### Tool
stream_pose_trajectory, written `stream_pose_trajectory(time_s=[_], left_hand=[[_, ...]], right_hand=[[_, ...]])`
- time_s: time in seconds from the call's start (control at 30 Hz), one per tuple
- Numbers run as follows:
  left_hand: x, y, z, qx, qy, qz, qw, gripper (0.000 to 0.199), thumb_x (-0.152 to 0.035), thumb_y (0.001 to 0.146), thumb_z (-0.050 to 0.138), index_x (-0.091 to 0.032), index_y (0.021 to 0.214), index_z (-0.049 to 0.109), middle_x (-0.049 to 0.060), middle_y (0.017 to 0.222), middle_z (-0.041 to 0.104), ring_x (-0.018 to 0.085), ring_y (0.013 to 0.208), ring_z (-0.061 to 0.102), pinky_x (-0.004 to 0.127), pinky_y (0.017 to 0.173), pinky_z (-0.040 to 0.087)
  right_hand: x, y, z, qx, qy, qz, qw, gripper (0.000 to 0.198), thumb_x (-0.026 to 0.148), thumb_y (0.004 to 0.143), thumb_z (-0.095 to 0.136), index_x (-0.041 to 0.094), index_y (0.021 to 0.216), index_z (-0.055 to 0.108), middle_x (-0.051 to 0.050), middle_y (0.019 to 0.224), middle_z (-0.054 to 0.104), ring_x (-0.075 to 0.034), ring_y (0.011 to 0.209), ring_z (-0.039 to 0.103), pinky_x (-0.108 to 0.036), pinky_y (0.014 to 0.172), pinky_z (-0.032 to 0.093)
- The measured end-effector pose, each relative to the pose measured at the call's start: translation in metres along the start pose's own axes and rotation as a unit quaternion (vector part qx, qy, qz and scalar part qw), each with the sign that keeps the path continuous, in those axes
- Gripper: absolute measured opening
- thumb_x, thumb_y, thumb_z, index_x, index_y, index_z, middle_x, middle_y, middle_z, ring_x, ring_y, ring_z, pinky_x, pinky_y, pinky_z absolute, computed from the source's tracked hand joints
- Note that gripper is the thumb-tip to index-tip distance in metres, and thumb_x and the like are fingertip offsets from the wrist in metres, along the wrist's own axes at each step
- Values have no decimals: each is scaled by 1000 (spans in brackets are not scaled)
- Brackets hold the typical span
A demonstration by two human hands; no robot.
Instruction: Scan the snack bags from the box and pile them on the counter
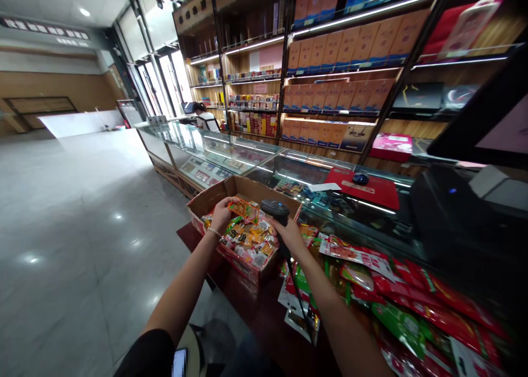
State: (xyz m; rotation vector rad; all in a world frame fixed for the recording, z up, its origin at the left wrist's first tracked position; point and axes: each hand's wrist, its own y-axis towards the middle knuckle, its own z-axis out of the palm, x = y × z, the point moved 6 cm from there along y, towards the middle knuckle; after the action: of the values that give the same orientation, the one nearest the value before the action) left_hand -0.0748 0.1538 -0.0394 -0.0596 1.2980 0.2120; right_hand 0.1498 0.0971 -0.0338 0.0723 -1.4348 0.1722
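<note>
My left hand (pixel 221 216) is closed on the edge of an orange and green snack packet (pixel 246 210), raised over an open cardboard box (pixel 238 267). In my right hand (pixel 290 235) is a black barcode scanner (pixel 275 207), its head tilted toward the packet and a small blue light on top. A dark cord (pixel 300 300) hangs from the scanner's handle. Many small wrapped snack packets (pixel 247 238) in orange, white and pink lie loose inside the box. The fingers of my right hand are partly hidden behind the handle.
Heaped red and green snack bags (pixel 396 294) cover the dark table at right. Behind stands a glass display counter (pixel 264 162) with a red mat (pixel 363 187) and a mouse (pixel 360 178). A dark monitor (pixel 474 124) juts in at right. A person (pixel 206 117) sits farther back.
</note>
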Motion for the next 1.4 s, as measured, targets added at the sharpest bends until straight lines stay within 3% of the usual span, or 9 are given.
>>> stream_pose_trajectory(time_s=[0.2, 0.43, 0.67, 0.8, 1.03, 1.13, 1.23, 1.3, 1.4], left_hand=[[0, -1, 5, 24, 60, 19, 998, 22, -24, 61, 67, -17, 78, 55, 2, 85, 67, 14, 67, 62, 25, 60, 51], [-35, -20, 16, 34, 78, 179, 980, 17, -23, 66, 68, -18, 75, 55, 0, 83, 62, 12, 75, 57, 22, 71, 46], [-38, -27, 32, 67, 59, 173, 981, 24, -28, 64, 73, -18, 73, 53, -2, 76, 57, 11, 68, 53, 21, 65, 44], [-37, -30, 54, 107, 12, 146, 983, 29, -28, 63, 75, -19, 75, 50, -2, 77, 57, 10, 67, 54, 20, 62, 44], [-29, -36, 107, 195, 41, 82, 977, 30, -30, 63, 76, -18, 75, 51, -2, 74, 59, 11, 64, 56, 22, 62, 47], [-13, -39, 133, 205, 26, 12, 978, 23, -36, 74, 63, -19, 87, 55, 5, 89, 66, 18, 77, 64, 32, 69, 53], [5, -42, 156, 244, 61, -71, 965, 34, -36, 83, 47, -13, 104, 60, 15, 103, 67, 28, 95, 65, 44, 79, 55], [13, -42, 165, 258, 93, -110, 955, 41, -30, 83, 41, -10, 114, 60, 17, 108, 67, 31, 104, 63, 49, 83, 54], [20, -38, 166, 232, 72, -179, 953, 48, -22, 81, 38, -12, 124, 56, 16, 111, 66, 31, 112, 61, 53, 87, 52]], right_hand=[[2, -2, 1, -8, -2, 9, 1000, 40, 56, 70, 70, 22, 69, 47, 6, 47, 50, -12, 37, 49, -24, 35, 40], [28, -9, -14, -20, 9, -20, 1000, 37, 51, 70, 71, 21, 73, 51, 6, 51, 52, -10, 37, 48, -22, 36, 40], [54, -41, -29, 25, -25, -42, 998, 33, 49, 75, 68, 19, 74, 53, 6, 52, 53, -9, 37, 48, -20, 36, 39], [56, -57, -38, 8, -70, -33, 997, 38, 52, 75, 67, 19, 64, 50, 5, 45, 50, -9, 35, 47, -21, 36, 40], [59, -83, -71, -43, -113, -32, 992, 34, 48, 71, 71, 20, 73, 51, 6, 47, 51, -10, 34, 48, -22, 34, 40], [55, -94, -86, -65, -80, -12, 995, 35, 49, 73, 70, 20, 73, 50, 5, 49, 52, -10, 36, 49, -21, 34, 40], [53, -102, -95, -88, -30, -9, 996, 35, 48, 72, 71, 20, 74, 51, 6, 50, 52, -9, 36, 47, -20, 34, 38], [54, -106, -98, -94, -7, -13, 995, 35, 47, 71, 72, 19, 75, 52, 6, 50, 51, -8, 35, 46, -19, 34, 37], [56, -108, -99, -92, 4, -24, 995, 35, 48, 70, 72, 18, 72, 53, 6, 50, 51, -8, 35, 45, -19, 34, 36]])
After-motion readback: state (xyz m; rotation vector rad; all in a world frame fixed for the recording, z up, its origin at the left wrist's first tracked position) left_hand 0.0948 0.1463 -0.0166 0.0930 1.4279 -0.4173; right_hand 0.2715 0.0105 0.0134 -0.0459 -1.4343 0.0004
